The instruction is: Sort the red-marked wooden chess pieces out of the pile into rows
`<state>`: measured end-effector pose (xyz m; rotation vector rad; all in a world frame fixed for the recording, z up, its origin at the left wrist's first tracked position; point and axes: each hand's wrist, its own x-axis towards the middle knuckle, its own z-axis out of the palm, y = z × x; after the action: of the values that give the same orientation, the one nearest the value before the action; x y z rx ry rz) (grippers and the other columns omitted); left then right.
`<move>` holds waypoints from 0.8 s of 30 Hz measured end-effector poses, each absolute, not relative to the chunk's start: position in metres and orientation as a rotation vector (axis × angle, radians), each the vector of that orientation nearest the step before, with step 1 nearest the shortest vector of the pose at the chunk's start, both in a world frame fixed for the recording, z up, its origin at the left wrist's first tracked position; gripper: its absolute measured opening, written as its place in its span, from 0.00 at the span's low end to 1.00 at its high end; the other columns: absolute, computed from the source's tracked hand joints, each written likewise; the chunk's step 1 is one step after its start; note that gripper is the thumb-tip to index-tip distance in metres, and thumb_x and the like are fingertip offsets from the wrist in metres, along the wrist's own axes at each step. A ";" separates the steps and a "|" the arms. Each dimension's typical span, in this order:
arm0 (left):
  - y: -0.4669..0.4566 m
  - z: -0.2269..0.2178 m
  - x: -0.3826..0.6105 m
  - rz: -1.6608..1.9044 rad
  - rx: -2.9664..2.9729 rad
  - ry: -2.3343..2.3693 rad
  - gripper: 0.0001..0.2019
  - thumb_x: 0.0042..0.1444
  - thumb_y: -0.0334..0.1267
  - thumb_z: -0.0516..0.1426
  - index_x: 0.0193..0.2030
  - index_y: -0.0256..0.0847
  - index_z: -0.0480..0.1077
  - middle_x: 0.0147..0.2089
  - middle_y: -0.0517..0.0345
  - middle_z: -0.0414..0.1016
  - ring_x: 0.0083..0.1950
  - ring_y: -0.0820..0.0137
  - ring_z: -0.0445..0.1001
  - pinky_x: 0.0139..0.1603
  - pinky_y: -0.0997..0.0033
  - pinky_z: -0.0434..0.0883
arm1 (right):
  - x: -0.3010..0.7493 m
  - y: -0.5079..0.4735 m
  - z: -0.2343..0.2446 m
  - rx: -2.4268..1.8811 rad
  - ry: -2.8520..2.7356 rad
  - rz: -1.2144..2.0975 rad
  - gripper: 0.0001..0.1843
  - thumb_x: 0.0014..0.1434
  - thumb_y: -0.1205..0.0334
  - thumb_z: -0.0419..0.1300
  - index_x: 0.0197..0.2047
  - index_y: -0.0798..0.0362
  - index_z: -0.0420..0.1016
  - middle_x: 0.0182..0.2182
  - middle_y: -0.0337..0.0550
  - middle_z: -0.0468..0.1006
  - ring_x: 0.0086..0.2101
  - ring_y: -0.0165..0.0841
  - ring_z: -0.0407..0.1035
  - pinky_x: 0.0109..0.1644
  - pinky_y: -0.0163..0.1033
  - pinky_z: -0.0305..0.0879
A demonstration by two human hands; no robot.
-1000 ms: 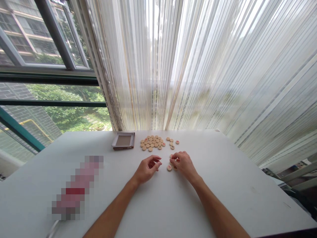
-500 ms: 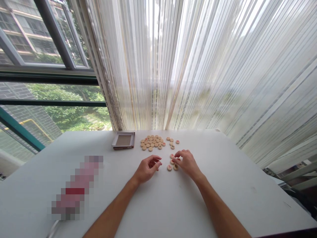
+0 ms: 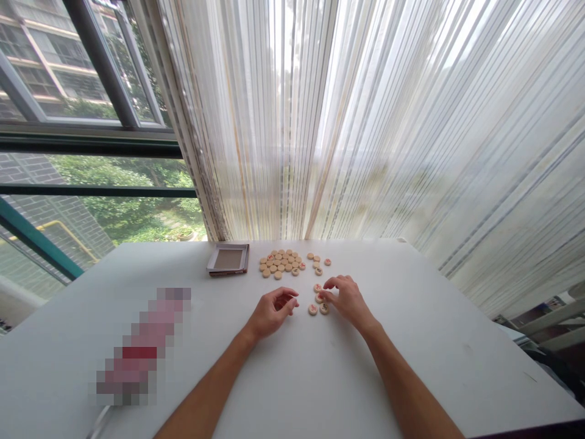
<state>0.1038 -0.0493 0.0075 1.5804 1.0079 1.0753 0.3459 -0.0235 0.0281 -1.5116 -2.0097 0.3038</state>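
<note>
Round wooden chess pieces lie on a white table (image 3: 297, 378). A packed cluster of several pieces (image 3: 280, 263) sits at the far middle, with a few loose pieces (image 3: 319, 264) to its right. Nearer me lie a few more pieces (image 3: 313, 309). My right hand (image 3: 348, 299) rests over these, fingers curled, thumb and forefinger touching a piece by them. My left hand (image 3: 270, 312) rests on the table just left of them, fingers curled in loosely, with nothing visible in it.
A shallow open box (image 3: 228, 259) lies left of the cluster near the far edge. A blurred red and pink object (image 3: 141, 344) lies on the left of the table. Sheer striped curtains (image 3: 365, 122) hang behind the table, with a window (image 3: 82, 122) at left.
My right hand has drawn slightly right and back off the near pieces, uncovering one more of them. My left hand has stayed still.
</note>
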 end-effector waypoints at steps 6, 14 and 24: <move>-0.049 0.006 0.104 1.081 1.574 1.012 0.15 0.58 0.45 0.59 0.45 0.36 0.72 0.36 0.50 0.80 0.31 0.71 0.74 0.36 0.70 0.73 | 0.347 -0.024 0.029 -1.489 -1.998 0.321 0.09 0.58 0.51 0.62 0.34 0.48 0.77 0.35 0.42 0.78 0.40 0.40 0.67 0.45 0.42 0.60; -0.049 0.007 0.104 1.073 1.577 1.015 0.15 0.58 0.46 0.59 0.44 0.36 0.72 0.36 0.50 0.80 0.32 0.70 0.75 0.36 0.70 0.73 | 0.347 -0.023 0.027 -1.519 -2.027 0.315 0.09 0.56 0.52 0.63 0.34 0.47 0.77 0.35 0.42 0.78 0.40 0.41 0.67 0.45 0.44 0.60; -0.046 0.005 0.105 1.121 1.590 1.076 0.16 0.57 0.49 0.58 0.42 0.36 0.74 0.35 0.51 0.79 0.30 0.70 0.76 0.33 0.70 0.73 | 0.346 -0.018 0.029 -1.443 -1.926 0.227 0.15 0.67 0.57 0.49 0.48 0.49 0.75 0.45 0.47 0.77 0.47 0.40 0.68 0.53 0.44 0.61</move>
<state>0.1054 -0.0460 0.0048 1.5900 1.0761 1.1209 0.3455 -0.0177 0.0290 -1.4431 -1.9264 0.2266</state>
